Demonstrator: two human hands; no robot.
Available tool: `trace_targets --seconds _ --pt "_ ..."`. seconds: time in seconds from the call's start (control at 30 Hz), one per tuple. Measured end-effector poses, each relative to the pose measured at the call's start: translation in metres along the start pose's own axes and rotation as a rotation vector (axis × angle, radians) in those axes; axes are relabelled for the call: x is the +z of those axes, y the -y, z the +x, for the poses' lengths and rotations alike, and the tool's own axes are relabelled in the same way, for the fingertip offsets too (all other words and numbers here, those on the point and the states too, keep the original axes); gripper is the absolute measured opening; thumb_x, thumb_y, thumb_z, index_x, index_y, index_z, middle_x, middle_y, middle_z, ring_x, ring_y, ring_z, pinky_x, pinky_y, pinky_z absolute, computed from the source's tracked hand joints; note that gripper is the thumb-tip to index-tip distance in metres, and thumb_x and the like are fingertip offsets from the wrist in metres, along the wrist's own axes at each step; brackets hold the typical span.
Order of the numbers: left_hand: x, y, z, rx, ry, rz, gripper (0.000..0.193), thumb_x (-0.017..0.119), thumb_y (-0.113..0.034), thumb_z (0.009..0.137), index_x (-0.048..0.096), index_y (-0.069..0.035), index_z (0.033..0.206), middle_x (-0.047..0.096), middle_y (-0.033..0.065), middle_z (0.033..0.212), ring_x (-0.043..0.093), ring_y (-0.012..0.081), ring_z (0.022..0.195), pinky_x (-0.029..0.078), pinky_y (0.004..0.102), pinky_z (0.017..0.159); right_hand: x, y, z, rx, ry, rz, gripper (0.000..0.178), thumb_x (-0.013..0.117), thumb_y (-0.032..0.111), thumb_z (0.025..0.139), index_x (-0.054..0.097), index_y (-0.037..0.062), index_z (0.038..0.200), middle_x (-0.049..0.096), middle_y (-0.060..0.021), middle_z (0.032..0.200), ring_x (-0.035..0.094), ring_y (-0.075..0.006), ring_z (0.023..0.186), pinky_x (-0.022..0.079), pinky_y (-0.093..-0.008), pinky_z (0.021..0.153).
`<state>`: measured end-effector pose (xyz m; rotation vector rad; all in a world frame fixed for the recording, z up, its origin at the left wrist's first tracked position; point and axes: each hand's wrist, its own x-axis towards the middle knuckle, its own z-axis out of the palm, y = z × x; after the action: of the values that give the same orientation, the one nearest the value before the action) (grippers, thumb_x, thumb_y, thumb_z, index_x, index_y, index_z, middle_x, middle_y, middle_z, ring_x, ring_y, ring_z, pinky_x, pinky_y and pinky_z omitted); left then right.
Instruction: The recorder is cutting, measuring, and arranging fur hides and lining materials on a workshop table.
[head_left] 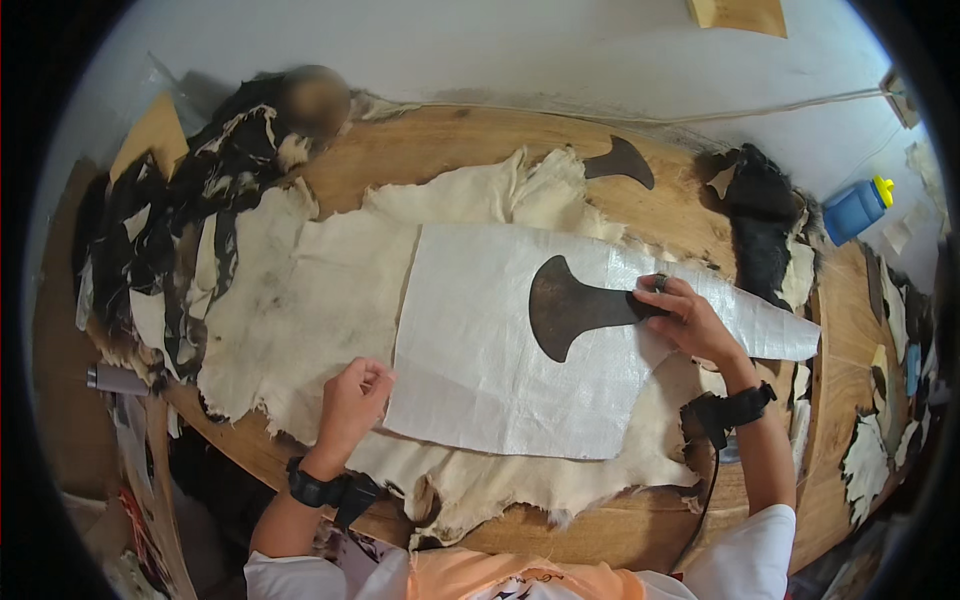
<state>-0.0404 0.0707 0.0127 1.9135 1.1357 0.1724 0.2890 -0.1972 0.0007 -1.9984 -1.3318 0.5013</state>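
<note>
My right hand (690, 318) is closed on the narrow end of a dark fan-shaped metal blade (570, 308). The blade lies flat, its broad curved edge pointing left, on a silvery-white sheet (480, 370). That sheet is a pattern-like piece with a long narrow arm reaching right. Under it spreads a cream-coloured hide (290, 290) with ragged edges. My left hand (355, 405) hovers over the hide by the sheet's left edge, fingers curled together; whether anything is between them is hidden. A second dark fan-shaped blade (622, 163) rests beyond the hide.
Everything lies on a wooden table (440, 130). Dark furry hide scraps (190, 220) are heaped at the left, and a black furry piece (760, 210) sits at the back right. A blue bottle (855, 210) with a yellow cap stands near the wall. Pale scraps (865, 465) lie far right.
</note>
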Motion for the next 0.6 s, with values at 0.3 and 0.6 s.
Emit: trace_targets --seconds 0.3,0.6 --pt "0.001 0.014 -0.021 0.111 0.02 0.203 0.033 0.06 -0.023 0.08 0.05 0.005 0.064 0.044 0.0128 0.051 0.037 0.0128 0.046 0.034 0.0299 0.045 0.023 0.033 0.041 -0.151 0.09 -0.27 0.057 0.075 0.014 0.058 0.058 0.0103 0.112 0.049 -0.0131 0.095 0.045 -0.0309 0.097 0.04 -0.0377 0.084" --pt "0.001 0.014 -0.028 0.14 0.053 0.173 0.031 0.062 -0.016 0.077 0.047 0.004 0.06 0.039 0.0102 0.047 0.033 0.0124 0.045 0.032 0.0308 0.044 0.022 0.025 0.042 -0.095 0.156 -0.131 0.055 0.075 0.02 0.06 0.059 0.0105 0.112 0.052 -0.0137 0.094 0.048 -0.0309 0.095 0.041 -0.0372 0.084"
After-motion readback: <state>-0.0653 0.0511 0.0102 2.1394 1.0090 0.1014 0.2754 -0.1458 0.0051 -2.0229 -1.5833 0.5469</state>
